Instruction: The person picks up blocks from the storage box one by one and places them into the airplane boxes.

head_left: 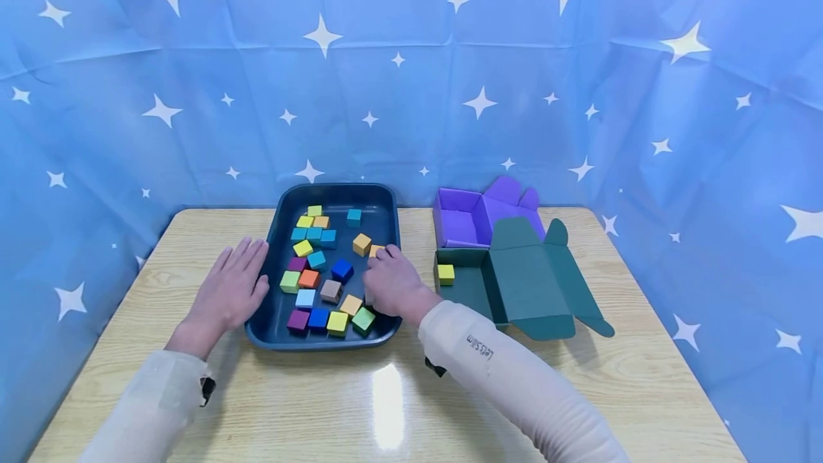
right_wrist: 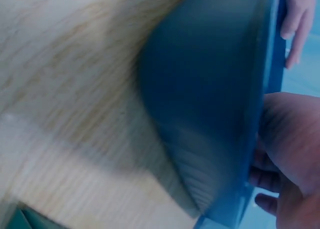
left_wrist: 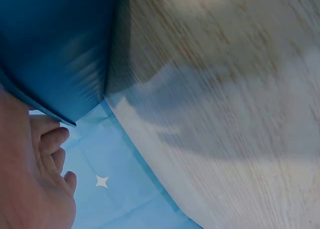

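Observation:
A dark blue tray [head_left: 376, 209] holds many small coloured cubes. My left hand [head_left: 233, 284] lies with straight fingers along the tray's left rim, holding no cube. My right hand [head_left: 397, 283] reaches over the right rim into the tray, fingers pointing down. An orange-yellow cube [head_left: 376, 251] shows partly at its fingertips, and another orange-yellow cube [head_left: 361, 244] lies just left of that one. I cannot tell whether the right fingers pinch a cube. In the right wrist view the tray wall [right_wrist: 205, 89] hides part of those fingers. A dark blue cube [head_left: 342, 270] lies left of the hand.
To the right of the tray, an open green box [head_left: 472, 295] contains a yellow cube [head_left: 446, 275], its lid [head_left: 530, 277] folded out rightward. Behind it stands an open purple box [head_left: 459, 223]. A starry blue cloth [head_left: 411, 77] hangs behind the wooden table [head_left: 308, 406].

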`<state>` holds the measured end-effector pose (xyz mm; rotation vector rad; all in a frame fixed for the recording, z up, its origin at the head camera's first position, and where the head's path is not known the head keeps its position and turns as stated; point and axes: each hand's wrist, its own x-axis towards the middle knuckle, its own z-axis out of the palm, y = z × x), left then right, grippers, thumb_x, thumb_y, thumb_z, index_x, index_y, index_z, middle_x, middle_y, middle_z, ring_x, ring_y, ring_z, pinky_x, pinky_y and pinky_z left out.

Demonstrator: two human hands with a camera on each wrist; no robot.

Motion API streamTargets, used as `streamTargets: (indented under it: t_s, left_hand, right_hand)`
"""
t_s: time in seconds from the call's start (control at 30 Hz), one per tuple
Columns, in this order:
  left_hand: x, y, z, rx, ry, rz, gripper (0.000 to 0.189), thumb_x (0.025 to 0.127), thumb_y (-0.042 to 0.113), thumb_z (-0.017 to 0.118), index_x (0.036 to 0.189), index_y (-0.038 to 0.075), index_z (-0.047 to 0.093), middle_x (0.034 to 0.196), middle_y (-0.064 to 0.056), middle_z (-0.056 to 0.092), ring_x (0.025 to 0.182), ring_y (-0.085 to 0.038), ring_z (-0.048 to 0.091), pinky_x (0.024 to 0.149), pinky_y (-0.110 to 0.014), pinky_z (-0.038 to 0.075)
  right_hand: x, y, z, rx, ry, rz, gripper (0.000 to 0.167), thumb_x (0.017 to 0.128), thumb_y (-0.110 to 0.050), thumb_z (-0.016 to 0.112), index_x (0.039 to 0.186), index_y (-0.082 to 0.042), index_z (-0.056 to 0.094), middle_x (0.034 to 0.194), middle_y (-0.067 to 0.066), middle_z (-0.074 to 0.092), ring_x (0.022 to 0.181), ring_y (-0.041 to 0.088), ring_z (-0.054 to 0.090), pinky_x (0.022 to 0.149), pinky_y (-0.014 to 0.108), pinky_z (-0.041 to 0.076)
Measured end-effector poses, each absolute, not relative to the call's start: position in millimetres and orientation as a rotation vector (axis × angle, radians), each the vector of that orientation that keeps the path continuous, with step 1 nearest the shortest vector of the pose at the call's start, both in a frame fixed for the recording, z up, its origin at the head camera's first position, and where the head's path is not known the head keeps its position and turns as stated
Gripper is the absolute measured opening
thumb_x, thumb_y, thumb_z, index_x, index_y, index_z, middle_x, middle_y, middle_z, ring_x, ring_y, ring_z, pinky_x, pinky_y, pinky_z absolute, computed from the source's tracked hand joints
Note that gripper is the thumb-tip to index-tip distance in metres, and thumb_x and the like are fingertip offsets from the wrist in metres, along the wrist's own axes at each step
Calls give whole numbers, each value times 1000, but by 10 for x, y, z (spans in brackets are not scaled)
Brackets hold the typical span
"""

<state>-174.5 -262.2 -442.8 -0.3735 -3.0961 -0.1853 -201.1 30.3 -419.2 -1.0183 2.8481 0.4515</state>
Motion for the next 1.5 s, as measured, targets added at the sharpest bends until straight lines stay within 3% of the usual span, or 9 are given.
streamTargets:
  t_s: [0.17,0.53,0.8,1.0,1.3,1.5]
  left_hand:
    - [-1783,-2617,-4438,-327,-3078,-163,63,101,32,40,152,-2,24,159,-23,24,149,-40,14,121,-58,9]
    - [-1780,-2611,-4485,-293,-3092,-186,65,101,31,39,153,-1,19,159,-24,20,149,-42,11,120,-62,7]
    - [-1768,-2610,-4507,-261,-3106,-231,65,101,31,38,155,2,16,160,-25,16,149,-44,8,119,-64,6]
    - [-1758,-2605,-4502,-257,-3095,-274,64,101,30,37,155,2,17,159,-26,17,148,-44,8,119,-64,5]
    - [-1742,-2615,-4509,-248,-3072,-297,62,101,29,36,155,3,18,159,-26,18,148,-45,8,118,-64,6]
    - [-1746,-2612,-4519,-255,-3066,-310,62,102,30,35,155,4,18,159,-26,18,148,-45,8,118,-65,6]
  right_hand:
    - [-2001,337,-4028,-1030,2902,424,30,87,-45,68,108,-24,73,120,-4,65,110,19,49,107,37,35]
    - [-2063,596,-3757,-944,2993,238,36,84,-42,73,114,-22,70,113,-2,62,108,20,48,107,39,36]
    - [-2116,957,-3614,-905,3029,135,19,84,-33,73,99,-21,72,103,-2,63,106,21,50,109,43,34]
    - [-2185,1244,-3482,-849,3058,208,23,82,-37,74,99,-22,71,105,-1,63,107,24,51,110,46,33]
    - [-2212,1629,-3581,-784,3061,297,16,85,-32,72,94,-19,74,99,2,64,97,26,50,102,45,37]
    - [-2190,1750,-3736,-761,3032,348,23,83,-37,75,90,-16,74,96,4,65,95,27,51,97,45,39]
